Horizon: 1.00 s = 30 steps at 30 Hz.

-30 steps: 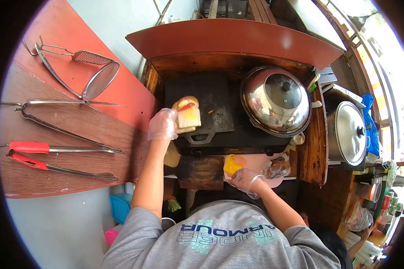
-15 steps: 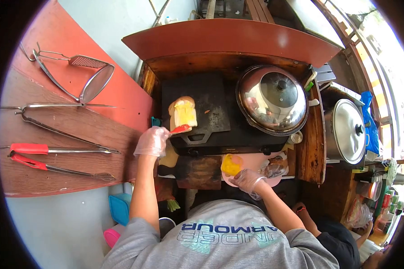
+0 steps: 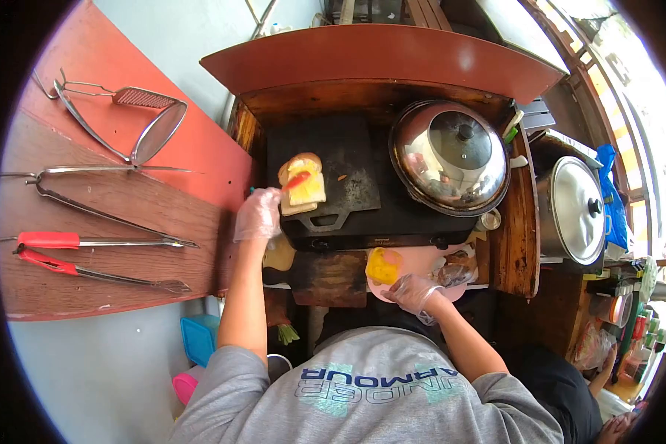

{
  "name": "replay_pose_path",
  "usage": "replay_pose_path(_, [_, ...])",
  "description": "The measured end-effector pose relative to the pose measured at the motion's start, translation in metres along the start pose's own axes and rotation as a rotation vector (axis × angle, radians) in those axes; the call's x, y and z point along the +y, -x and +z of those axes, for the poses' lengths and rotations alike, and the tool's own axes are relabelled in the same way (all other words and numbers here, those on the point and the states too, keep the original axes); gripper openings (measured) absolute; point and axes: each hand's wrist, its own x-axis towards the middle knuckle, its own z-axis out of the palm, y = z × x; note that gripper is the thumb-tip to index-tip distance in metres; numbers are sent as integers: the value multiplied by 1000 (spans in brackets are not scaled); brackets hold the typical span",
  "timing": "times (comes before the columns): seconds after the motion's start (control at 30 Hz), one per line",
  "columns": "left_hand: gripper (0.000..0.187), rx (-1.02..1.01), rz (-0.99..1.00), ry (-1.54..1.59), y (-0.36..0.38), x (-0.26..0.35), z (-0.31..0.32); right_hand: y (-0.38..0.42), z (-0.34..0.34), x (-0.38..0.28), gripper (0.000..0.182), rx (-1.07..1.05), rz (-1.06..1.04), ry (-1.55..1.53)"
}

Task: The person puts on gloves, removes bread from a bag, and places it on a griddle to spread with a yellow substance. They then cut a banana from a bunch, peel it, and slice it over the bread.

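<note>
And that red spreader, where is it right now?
In the head view, left of centre: the red spreader is in the left hand, its end at the yellow-smeared bread on the black griddle, left of the domed lid.

gap right of bread (image 3: 310,194), lid (image 3: 438,177) (domed) beyond

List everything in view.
Bread: at least two slices, pale, on griddle
Griddle: one, black, on stove
Stove: one, black, centre
Lid: one, silver, right of griddle
Spreader: one, red, over bread
Tub: one, yellow, on board
Board: one, pink, under tub
Tongs: at least two, silver, red, left
Grater: one, silver, left
Pot: one, silver, right
Box: one, teal, lower left
Bystander: one, black, lower right
Left hand: one, gloved, at spreader
Right hand: one, gloved, at tub
</note>
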Motion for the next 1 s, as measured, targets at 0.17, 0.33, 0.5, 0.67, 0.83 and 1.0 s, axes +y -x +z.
replay_pose_path(0.17, [20,-178,86,-68,13,11,-2,8,-6,-3,52,7,14,-96])
replay_pose_path(0.33, [20,-36,148,-220,-14,-7,19,5,4,12,56,-57,-25,139])
replay_pose_path(0.5, [18,-145,163,-170,-6,0,4,8,13,29,55,-30,91,-1])
replay_pose_path(0.67, [16,-125,148,-241,-22,9,10,16,7,23,58,-61,83,14])
replay_pose_path(0.83, [23,-222,190,-132,-11,11,-10,22,3,23,58,3,118,-122])
replay_pose_path(1.0, [20,-173,115,-149,-21,17,-5,21,5,20,59,-11,151,-146])
